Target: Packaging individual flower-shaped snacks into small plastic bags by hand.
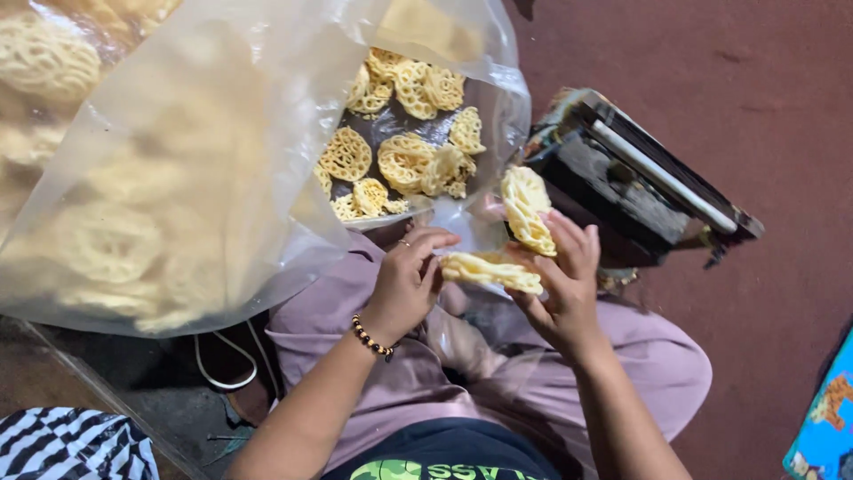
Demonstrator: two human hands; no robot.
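Head view, looking down at 2 bare hands over a lap in mauve trousers (533, 373). Right hand (562, 284): fingers spread and curled around 2 lacy yellow crackers, 1 upright cracker (526, 210) resting against the fingertips, 1 flat cracker (491, 271) lying across the palm side, thumb hidden beneath. Left hand (407, 280): fingers bunched together, tips pinching the near edge of the flat cracker; ring on 1 finger, dark and amber bead bracelet (370, 339) at the wrist. Between and under the hands, a thin clear plastic bag (484, 333), hard to make out against the cloth, its mouth not traceable. Just above the hands, a large clear plastic sack (293, 107) holding many more netted crackers (404, 160), open towards the lap; the left part seen only as pale blurs through clouded plastic, cut off at the top and left edges. Right of the sack, a dark worn heat sealer (640, 178) on the reddish floor (755, 80). White cord (222, 378) by the left knee. Striped black and white cloth (71, 444) cut off at bottom left; blue printed item (826, 418) cut off at bottom right.
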